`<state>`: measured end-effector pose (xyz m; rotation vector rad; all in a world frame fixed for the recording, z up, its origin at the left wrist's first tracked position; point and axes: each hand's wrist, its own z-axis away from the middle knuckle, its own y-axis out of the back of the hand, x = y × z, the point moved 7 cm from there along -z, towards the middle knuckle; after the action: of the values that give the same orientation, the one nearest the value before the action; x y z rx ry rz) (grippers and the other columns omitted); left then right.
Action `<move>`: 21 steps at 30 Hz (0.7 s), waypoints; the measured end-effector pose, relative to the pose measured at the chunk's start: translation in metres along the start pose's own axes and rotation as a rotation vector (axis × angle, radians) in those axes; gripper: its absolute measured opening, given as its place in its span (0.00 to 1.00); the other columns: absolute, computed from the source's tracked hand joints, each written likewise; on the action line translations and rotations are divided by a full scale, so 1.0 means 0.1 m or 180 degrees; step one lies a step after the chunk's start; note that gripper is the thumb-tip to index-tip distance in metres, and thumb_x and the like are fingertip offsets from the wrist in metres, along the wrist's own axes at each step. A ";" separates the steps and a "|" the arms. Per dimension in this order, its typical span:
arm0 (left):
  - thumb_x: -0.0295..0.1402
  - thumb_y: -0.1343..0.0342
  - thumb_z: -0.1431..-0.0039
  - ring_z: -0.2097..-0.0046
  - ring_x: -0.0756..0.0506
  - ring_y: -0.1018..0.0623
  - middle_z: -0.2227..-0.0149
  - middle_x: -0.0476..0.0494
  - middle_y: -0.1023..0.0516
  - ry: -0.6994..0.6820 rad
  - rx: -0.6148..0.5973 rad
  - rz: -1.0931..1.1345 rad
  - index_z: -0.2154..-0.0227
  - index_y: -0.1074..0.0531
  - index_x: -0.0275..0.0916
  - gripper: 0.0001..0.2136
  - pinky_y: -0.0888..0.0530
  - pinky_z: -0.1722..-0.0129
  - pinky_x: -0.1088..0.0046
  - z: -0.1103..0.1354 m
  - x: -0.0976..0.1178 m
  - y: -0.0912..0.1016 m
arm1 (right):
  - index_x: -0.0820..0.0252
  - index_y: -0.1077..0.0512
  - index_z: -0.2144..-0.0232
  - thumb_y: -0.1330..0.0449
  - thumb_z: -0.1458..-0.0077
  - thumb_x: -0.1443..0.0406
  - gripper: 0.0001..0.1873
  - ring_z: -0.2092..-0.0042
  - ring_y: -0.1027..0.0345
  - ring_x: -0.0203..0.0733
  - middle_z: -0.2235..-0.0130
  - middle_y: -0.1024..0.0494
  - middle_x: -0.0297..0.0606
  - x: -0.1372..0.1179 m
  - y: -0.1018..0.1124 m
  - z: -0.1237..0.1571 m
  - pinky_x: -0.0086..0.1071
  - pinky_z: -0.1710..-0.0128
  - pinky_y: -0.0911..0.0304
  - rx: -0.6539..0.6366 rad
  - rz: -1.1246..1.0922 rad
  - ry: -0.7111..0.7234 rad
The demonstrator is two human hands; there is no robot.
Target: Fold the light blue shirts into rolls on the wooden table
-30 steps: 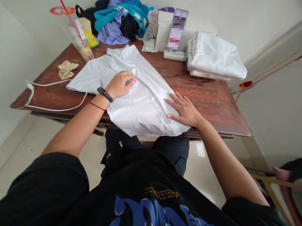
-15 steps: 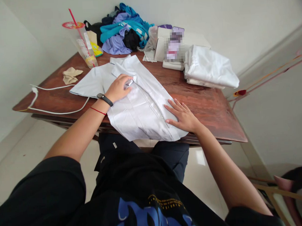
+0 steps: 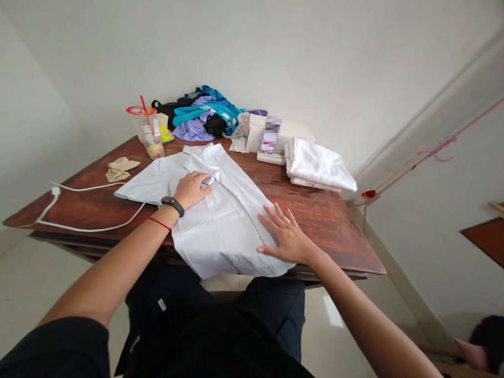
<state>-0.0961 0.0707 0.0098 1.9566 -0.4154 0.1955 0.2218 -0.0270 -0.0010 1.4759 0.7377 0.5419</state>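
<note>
At the left of the table [image 3: 333, 233] lie a white charging cable [image 3: 55, 192] and a crumpled beige cloth [image 3: 119, 168], both well apart from the work. A plastic cup with a red straw [image 3: 148, 135] stands behind them.

The white shirt [image 3: 220, 235] lies flat at the middle of the table, its hem hanging over the near edge. One sleeve is spread out flat to the left and is not yet folded in.

The left hand [image 3: 191, 189], with a black wristband [image 3: 172, 204], rests on the upper chest of the shirt just below the collar. Its fingers are curled onto the cloth; whether they pinch a fold cannot be told.

The shirt's long axis runs from the far side to the near edge, slanting rightward toward the person, collar pointing away. Its right edge is straight, which suggests that side is already turned in.

The right hand [image 3: 285, 240] lies palm down, fingers spread, on the lower right part of the shirt.

A heap of unfolded coloured clothes [image 3: 202, 116] sits at the back. To the right, a stack of folded white garments [image 3: 318, 166] appears finished. Judged so, this shirt is at an early stage.
</note>
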 end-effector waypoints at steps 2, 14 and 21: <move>0.43 0.47 0.38 0.48 0.36 0.24 0.49 0.40 0.24 0.0021 0.0030 -0.0025 0.55 0.22 0.42 0.15 0.28 0.47 0.60 -0.03 0.00 0.01 | 0.56 0.57 0.27 0.49 0.42 0.35 0.53 0.26 0.71 0.61 0.26 0.59 0.46 -0.14 -0.02 0.03 0.63 0.31 0.65 -0.0047 -0.0049 0.0192; 0.45 0.51 0.35 0.40 0.36 0.29 0.43 0.40 0.27 -0.0053 -0.0248 -0.0206 0.49 0.26 0.44 0.18 0.33 0.40 0.58 -0.04 -0.07 0.04 | 0.54 0.58 0.27 0.49 0.40 0.36 0.50 0.26 0.67 0.59 0.26 0.58 0.45 -0.24 -0.13 0.09 0.60 0.31 0.63 -0.0191 -0.0192 0.0249; 0.53 0.59 0.34 0.33 0.30 0.38 0.33 0.35 0.36 0.0265 -0.0756 -0.0538 0.40 0.32 0.43 0.28 0.39 0.38 0.45 0.05 -0.25 0.00 | 0.55 0.57 0.27 0.48 0.41 0.36 0.51 0.26 0.68 0.58 0.26 0.60 0.43 -0.24 -0.13 0.09 0.59 0.30 0.65 -0.0263 -0.0198 0.0231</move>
<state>-0.1197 0.0710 -0.0009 1.7330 -0.2070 0.1128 0.2106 -0.0513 -0.0121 1.3581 0.8062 0.5745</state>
